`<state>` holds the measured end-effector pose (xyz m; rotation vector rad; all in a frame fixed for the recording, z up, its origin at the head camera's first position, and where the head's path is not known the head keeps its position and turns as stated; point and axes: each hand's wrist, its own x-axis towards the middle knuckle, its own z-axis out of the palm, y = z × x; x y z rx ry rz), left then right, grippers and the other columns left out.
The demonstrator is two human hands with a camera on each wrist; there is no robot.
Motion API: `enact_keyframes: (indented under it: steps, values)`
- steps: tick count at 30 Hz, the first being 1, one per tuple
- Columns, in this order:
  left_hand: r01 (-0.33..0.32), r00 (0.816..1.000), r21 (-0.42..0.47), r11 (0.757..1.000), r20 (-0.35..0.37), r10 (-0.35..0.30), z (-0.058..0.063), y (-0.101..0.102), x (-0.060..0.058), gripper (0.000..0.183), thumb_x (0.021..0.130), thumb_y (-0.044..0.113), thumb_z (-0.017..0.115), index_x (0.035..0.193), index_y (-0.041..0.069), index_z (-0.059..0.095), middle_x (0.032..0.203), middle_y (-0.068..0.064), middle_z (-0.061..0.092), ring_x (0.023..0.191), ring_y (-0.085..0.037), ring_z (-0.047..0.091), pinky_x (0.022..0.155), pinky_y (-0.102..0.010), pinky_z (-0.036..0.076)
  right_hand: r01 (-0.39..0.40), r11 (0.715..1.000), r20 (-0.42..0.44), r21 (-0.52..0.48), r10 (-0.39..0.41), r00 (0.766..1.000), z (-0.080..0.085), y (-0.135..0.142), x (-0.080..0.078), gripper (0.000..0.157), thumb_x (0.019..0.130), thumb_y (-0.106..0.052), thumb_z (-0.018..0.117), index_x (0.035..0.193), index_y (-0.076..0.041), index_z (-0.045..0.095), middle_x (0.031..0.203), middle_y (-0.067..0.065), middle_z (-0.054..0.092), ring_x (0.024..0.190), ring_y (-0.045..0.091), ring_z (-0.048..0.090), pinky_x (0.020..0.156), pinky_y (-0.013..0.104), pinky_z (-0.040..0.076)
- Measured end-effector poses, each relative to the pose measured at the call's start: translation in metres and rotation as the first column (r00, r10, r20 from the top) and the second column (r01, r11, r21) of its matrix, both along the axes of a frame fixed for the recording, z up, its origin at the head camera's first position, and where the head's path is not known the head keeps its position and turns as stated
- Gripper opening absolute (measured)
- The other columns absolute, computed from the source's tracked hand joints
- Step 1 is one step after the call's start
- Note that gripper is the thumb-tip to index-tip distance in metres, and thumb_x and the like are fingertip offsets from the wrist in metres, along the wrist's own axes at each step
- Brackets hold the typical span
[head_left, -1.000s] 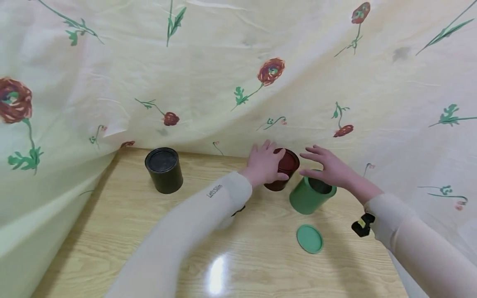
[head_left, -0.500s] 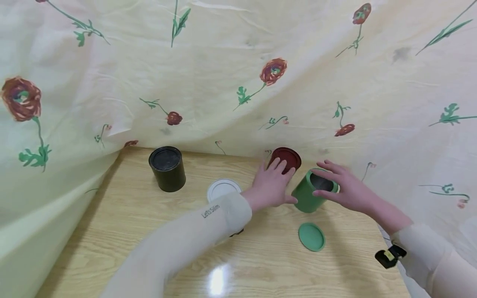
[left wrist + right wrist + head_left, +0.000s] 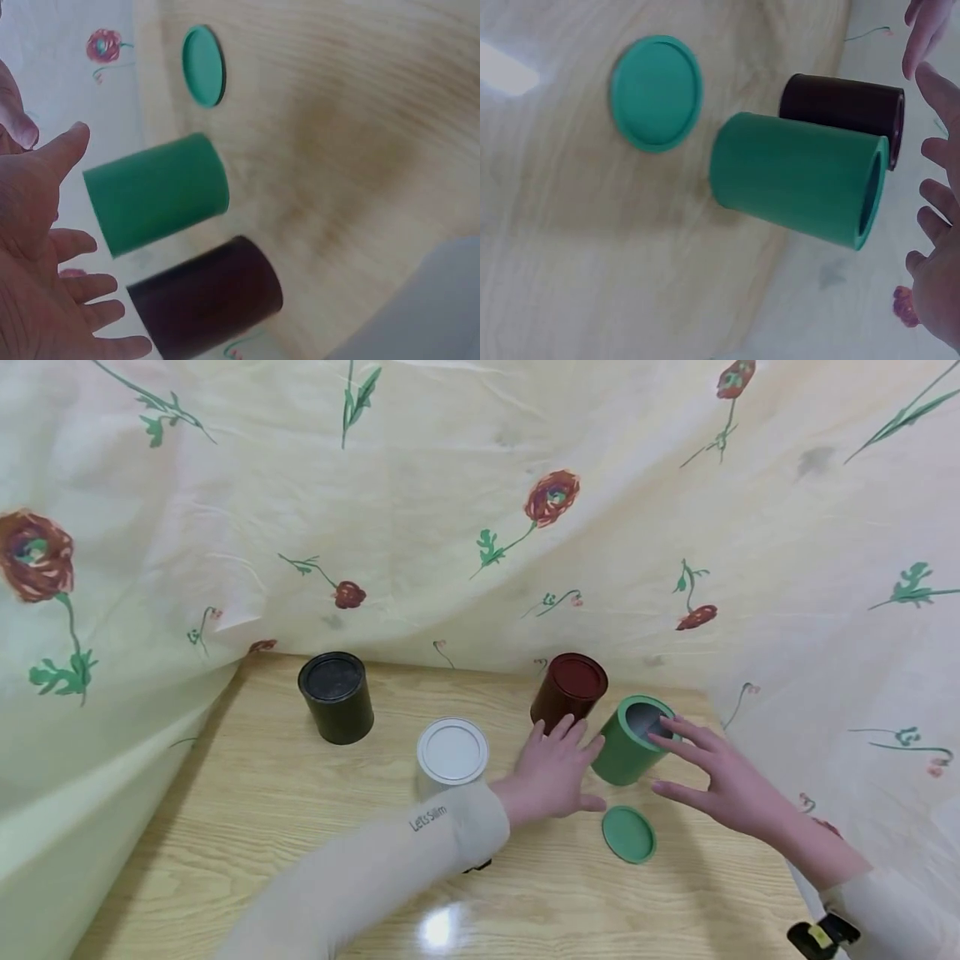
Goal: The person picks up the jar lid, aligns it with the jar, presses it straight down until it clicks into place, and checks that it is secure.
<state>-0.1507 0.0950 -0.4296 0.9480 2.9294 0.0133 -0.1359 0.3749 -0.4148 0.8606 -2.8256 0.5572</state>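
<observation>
A green canister [image 3: 624, 750] stands uncovered on the wooden table, its dark inside showing in the head view. Its round green lid [image 3: 628, 835] lies flat in front of it. My left hand [image 3: 553, 770] hovers with spread fingers to the left of the green canister, overlapping the foot of a dark red canister [image 3: 572, 687] that has its lid on. At the green canister's right side, my right hand [image 3: 716, 775] hangs in the air with fingers loosely extended, holding nothing. Both wrist views show the hands clear of the canisters.
A white lidded canister [image 3: 453, 752] stands behind my left forearm, partly hidden by the sleeve. Farther left is a black lidded canister [image 3: 336, 697]. A flowered cloth [image 3: 420, 527] hangs along the back and sides of the table [image 3: 225, 827].
My left hand has drawn back from over the dark red canister toward me. The right hand has moved back and right, away from the green canister's opening. The white canister has come into view.
</observation>
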Motion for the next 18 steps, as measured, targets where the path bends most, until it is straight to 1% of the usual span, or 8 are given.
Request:
enact_keyframes:
  steps: [3,5,9,10,14,16,17,18]
  values:
    - [0.008,1.0,0.007,1.0,-0.009,-0.007,-0.01,0.002,0.004,0.093,0.093,0.081,0.058,0.169,0.033,0.033,0.175,0.001,0.031,0.163,-0.023,0.023,0.129,-0.051,0.03,0.02,1.0,-0.023,0.006,-0.02,1.0,-0.008,0.004,0.009,0.072,0.083,-0.023,0.093,0.149,-0.015,0.064,0.159,0.019,0.05,0.144,0.051,0.046,0.107,0.062,0.047]
    - [0.015,1.0,0.011,1.0,-0.015,-0.014,-0.018,0.004,0.007,0.093,0.093,0.081,0.059,0.169,0.033,0.035,0.174,0.0,0.032,0.163,-0.023,0.024,0.128,-0.051,0.031,0.033,0.999,-0.032,-0.004,-0.033,0.999,-0.013,0.008,0.015,0.073,0.082,-0.022,0.093,0.149,-0.014,0.064,0.159,0.019,0.051,0.142,0.051,0.047,0.117,0.048,0.042]
    - [0.023,0.999,0.014,1.0,-0.028,-0.022,-0.034,0.007,0.011,0.092,0.092,0.082,0.06,0.167,0.034,0.038,0.172,0.001,0.035,0.162,-0.021,0.027,0.127,-0.049,0.032,0.067,0.997,-0.027,-0.035,-0.068,0.997,-0.024,0.015,0.026,0.073,0.082,-0.02,0.094,0.148,-0.013,0.065,0.158,0.022,0.051,0.139,0.053,0.049,0.121,0.032,0.032]
    - [0.024,0.999,0.015,1.0,-0.032,-0.023,-0.038,0.007,0.012,0.092,0.092,0.082,0.06,0.167,0.034,0.039,0.172,0.001,0.036,0.162,-0.021,0.028,0.127,-0.049,0.033,0.075,0.996,-0.025,-0.038,-0.076,0.997,-0.027,0.017,0.028,0.073,0.081,-0.02,0.094,0.148,-0.012,0.065,0.157,0.022,0.052,0.138,0.053,0.049,0.121,0.036,0.033]
    - [0.017,0.999,0.033,0.999,-0.038,-0.016,-0.051,0.009,0.014,0.091,0.09,0.081,0.063,0.165,0.033,0.043,0.17,0.001,0.039,0.161,-0.022,0.03,0.126,-0.049,0.034,0.097,0.995,-0.032,-0.026,-0.098,0.995,-0.038,0.025,0.035,0.074,0.08,-0.021,0.095,0.147,-0.013,0.065,0.156,0.022,0.053,0.136,0.052,0.05,0.118,0.029,0.035]
    - [0.015,0.999,0.039,0.999,-0.04,-0.014,-0.057,0.01,0.015,0.092,0.089,0.081,0.064,0.165,0.033,0.044,0.17,0.001,0.04,0.161,-0.022,0.031,0.126,-0.049,0.034,0.101,0.995,-0.017,-0.025,-0.101,0.995,-0.044,0.028,0.037,0.074,0.08,-0.021,0.094,0.148,-0.013,0.064,0.155,0.022,0.053,0.136,0.052,0.05,0.116,0.038,0.039]
    - [0.014,0.999,0.04,0.999,-0.037,-0.012,-0.06,0.01,0.016,0.092,0.089,0.081,0.065,0.165,0.032,0.044,0.17,0.001,0.04,0.16,-0.022,0.031,0.126,-0.049,0.035,0.109,0.994,-0.007,-0.018,-0.109,0.994,-0.047,0.03,0.037,0.074,0.081,-0.022,0.094,0.148,-0.014,0.064,0.155,0.021,0.053,0.136,0.052,0.05,0.116,0.036,0.039]
    - [0.015,0.999,0.042,0.999,-0.034,-0.014,-0.064,0.011,0.016,0.093,0.089,0.081,0.065,0.164,0.032,0.045,0.17,0.0,0.04,0.16,-0.022,0.031,0.126,-0.049,0.035,0.11,0.994,0.007,-0.016,-0.11,0.994,-0.05,0.031,0.038,0.073,0.081,-0.022,0.094,0.148,-0.013,0.064,0.155,0.022,0.053,0.136,0.053,0.049,0.113,0.046,0.042]
